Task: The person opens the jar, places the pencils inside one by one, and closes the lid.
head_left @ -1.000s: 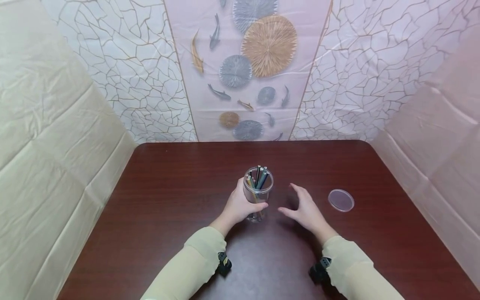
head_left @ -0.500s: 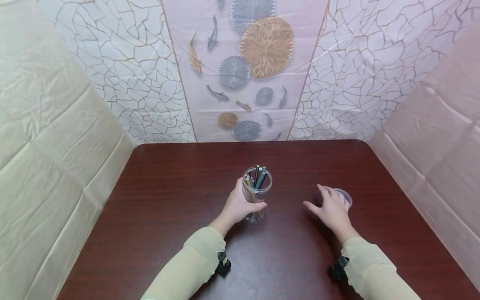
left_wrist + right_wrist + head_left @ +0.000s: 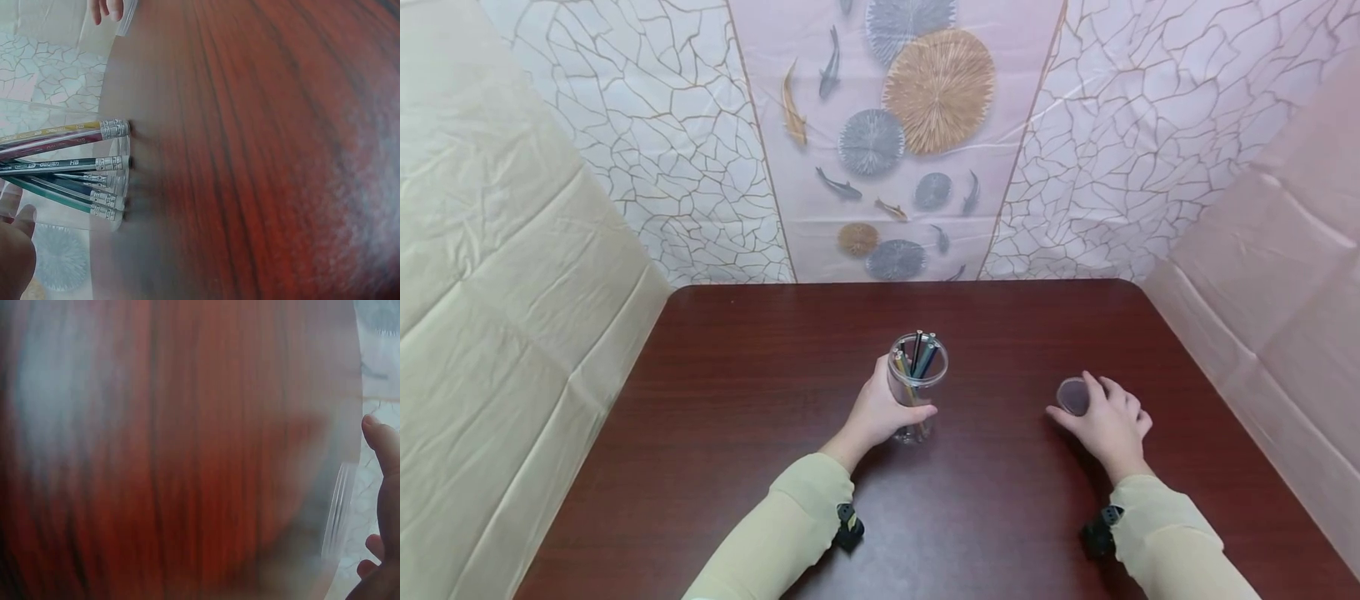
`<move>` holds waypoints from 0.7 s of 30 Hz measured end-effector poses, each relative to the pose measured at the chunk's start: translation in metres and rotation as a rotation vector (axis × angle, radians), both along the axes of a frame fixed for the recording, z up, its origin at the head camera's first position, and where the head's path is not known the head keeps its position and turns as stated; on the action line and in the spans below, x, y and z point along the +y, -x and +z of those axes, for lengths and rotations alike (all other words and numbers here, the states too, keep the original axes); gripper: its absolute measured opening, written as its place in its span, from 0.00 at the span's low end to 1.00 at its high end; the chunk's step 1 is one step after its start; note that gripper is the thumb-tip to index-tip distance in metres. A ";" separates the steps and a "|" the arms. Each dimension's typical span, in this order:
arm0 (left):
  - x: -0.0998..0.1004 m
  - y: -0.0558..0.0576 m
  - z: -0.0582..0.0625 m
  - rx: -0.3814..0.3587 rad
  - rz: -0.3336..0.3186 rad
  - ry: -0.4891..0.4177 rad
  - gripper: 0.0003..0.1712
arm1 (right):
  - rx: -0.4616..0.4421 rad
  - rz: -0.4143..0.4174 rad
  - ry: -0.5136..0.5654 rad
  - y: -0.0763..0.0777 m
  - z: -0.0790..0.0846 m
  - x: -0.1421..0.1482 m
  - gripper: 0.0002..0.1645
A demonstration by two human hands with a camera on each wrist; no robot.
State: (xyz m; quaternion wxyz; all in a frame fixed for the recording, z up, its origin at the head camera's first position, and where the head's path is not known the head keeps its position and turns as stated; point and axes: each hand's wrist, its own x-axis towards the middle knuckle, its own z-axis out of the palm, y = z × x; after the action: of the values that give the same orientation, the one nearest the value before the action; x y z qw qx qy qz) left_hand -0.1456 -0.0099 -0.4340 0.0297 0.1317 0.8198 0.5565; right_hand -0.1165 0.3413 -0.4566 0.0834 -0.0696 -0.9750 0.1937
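Note:
My left hand (image 3: 877, 407) grips a clear round jar (image 3: 928, 395) standing on the table, its thumb across the front. Inside the jar lean several pencils (image 3: 919, 360). In the left wrist view their eraser ends (image 3: 110, 164) point down at the jar's base, and "HB" can be read on one dark pencil. To the right, my right hand (image 3: 1108, 429) hovers over a clear round lid (image 3: 1072, 397), thumb and fingers spread about it. Part of the lid is hidden under the fingers. In the right wrist view the thumb (image 3: 377, 434) appears apart from the lid's ridged edge (image 3: 336, 509).
The dark red-brown table (image 3: 760, 358) reaches back to a patterned cloth wall (image 3: 880, 242). Plain beige cloth (image 3: 550, 350) hangs along the left side, and similar cloth (image 3: 1262, 317) on the right. Small black cameras (image 3: 848, 528) are worn at the wrists.
My right hand has moved right, from beside the jar to over the lid, which it now partly covers. The left hand and jar have stayed in place.

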 end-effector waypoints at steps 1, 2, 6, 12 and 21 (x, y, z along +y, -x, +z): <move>0.000 0.000 0.000 0.001 0.001 0.001 0.56 | -0.009 -0.005 0.010 0.000 0.000 0.002 0.57; 0.000 0.000 0.001 -0.001 0.003 0.003 0.56 | -0.019 -0.012 0.019 0.000 -0.001 0.004 0.57; 0.000 0.001 0.002 -0.006 0.006 0.001 0.55 | -0.060 -0.032 0.041 -0.001 -0.002 0.009 0.59; 0.000 0.001 0.003 0.000 0.006 -0.004 0.55 | -0.102 -0.063 0.041 0.002 -0.006 0.013 0.62; 0.000 0.002 -0.005 0.007 0.010 0.003 0.55 | -0.138 -0.129 0.025 0.007 -0.015 0.012 0.64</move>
State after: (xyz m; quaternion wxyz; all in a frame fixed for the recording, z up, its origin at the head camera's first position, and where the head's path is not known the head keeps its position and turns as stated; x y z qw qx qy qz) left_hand -0.1480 -0.0101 -0.4387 0.0243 0.1295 0.8214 0.5550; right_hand -0.1239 0.3528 -0.4714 0.0274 -0.1463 -0.9695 0.1946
